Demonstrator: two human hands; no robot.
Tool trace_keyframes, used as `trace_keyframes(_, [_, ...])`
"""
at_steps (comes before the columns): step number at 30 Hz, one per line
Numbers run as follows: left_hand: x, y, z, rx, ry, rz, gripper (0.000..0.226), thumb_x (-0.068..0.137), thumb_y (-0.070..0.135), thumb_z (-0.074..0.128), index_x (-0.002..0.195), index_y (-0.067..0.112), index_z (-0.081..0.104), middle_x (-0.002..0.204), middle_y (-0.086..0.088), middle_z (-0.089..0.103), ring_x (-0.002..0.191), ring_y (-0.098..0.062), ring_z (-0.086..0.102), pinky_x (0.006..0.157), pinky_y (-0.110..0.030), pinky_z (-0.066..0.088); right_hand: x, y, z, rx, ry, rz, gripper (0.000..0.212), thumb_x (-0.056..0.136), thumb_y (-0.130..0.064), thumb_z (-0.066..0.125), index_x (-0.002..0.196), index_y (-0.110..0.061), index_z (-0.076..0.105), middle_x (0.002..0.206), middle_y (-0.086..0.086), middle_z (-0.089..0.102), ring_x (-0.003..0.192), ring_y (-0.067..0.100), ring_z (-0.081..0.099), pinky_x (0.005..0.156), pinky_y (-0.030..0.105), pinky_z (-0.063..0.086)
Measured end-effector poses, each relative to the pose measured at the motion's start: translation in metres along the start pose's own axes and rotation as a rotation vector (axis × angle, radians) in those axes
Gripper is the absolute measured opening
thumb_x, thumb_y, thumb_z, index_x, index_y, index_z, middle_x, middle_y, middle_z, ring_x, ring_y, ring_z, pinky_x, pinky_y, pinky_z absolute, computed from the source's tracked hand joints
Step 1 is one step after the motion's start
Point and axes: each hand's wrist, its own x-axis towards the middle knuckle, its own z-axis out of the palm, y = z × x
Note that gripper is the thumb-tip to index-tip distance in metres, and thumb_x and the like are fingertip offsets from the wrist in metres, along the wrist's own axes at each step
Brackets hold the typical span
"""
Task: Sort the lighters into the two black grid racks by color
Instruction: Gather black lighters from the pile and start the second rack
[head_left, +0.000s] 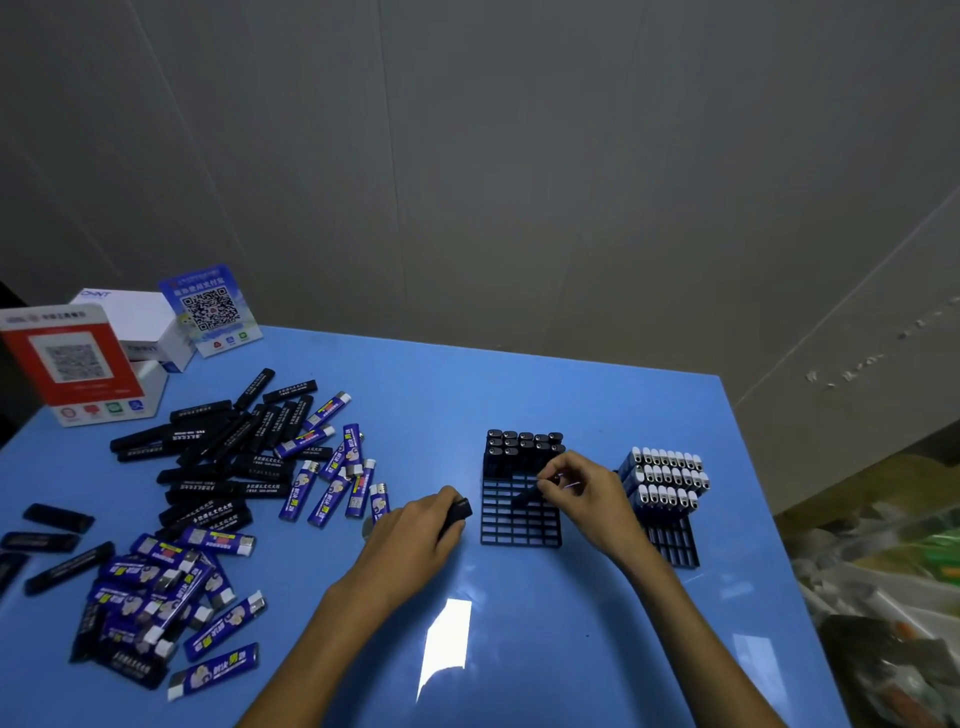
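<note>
Two black grid racks stand on the blue table. The nearer rack (519, 525) holds several black lighters (522, 444) upright in its far rows. The right rack (672, 543) holds several blue lighters (665, 478) with white tops. My right hand (584, 493) pinches a black lighter (527, 496) tilted over the nearer rack's open cells. My left hand (415, 540) grips another black lighter (457, 512) just left of that rack. Loose black lighters (223, 447) and blue lighters (166, 597) lie scattered on the left.
Two QR-code stands, one red (72, 358) and one blue (210, 309), and a white box (137, 322) sit at the table's far left corner. The table edge runs down the right, with cluttered bags (893, 597) beyond. A grey wall is behind.
</note>
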Motion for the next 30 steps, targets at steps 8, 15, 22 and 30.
trace_keyframes(8, [0.003, -0.004, 0.001, -0.007, -0.018, -0.009, 0.014, 0.099, 0.037, 0.043, 0.109, 0.028, 0.045, 0.096, 0.008, 0.062, 0.075, -0.016, 0.056, 0.065, -0.03, 0.044, 0.016, 0.01, -0.001, -0.151, 0.001, -0.031, 0.024, 0.084, -0.004, 0.071, 0.105, -0.016, 0.068, 0.094, -0.007, 0.071, 0.089, 0.015, 0.067, 0.083, 0.016, 0.053])
trace_keyframes(15, [0.008, -0.005, -0.001, -0.011, -0.032, -0.021, 0.013, 0.098, 0.036, 0.044, 0.108, 0.027, 0.046, 0.093, 0.007, 0.061, 0.076, -0.017, 0.056, 0.066, -0.031, 0.044, 0.03, 0.013, 0.004, -0.198, 0.052, -0.036, 0.021, 0.082, -0.002, 0.071, 0.1, -0.012, 0.069, 0.096, 0.001, 0.068, 0.088, 0.014, 0.064, 0.084, 0.022, 0.053])
trace_keyframes(22, [0.01, -0.007, 0.0, -0.007, -0.056, -0.044, 0.013, 0.096, 0.037, 0.045, 0.1, 0.026, 0.047, 0.091, 0.005, 0.063, 0.084, -0.023, 0.06, 0.07, -0.034, 0.048, 0.036, 0.019, 0.009, -0.32, 0.083, -0.228, 0.024, 0.086, -0.007, 0.07, 0.108, -0.015, 0.071, 0.104, 0.0, 0.071, 0.086, 0.009, 0.063, 0.084, 0.022, 0.052])
trace_keyframes(30, [0.011, -0.01, 0.002, -0.011, -0.055, -0.035, 0.01, 0.095, 0.038, 0.046, 0.099, 0.029, 0.046, 0.08, 0.013, 0.05, 0.078, -0.017, 0.057, 0.071, -0.034, 0.05, 0.038, 0.019, 0.015, -0.313, 0.07, -0.263, 0.021, 0.088, -0.008, 0.068, 0.109, -0.013, 0.069, 0.102, 0.0, 0.071, 0.088, 0.01, 0.065, 0.082, 0.014, 0.048])
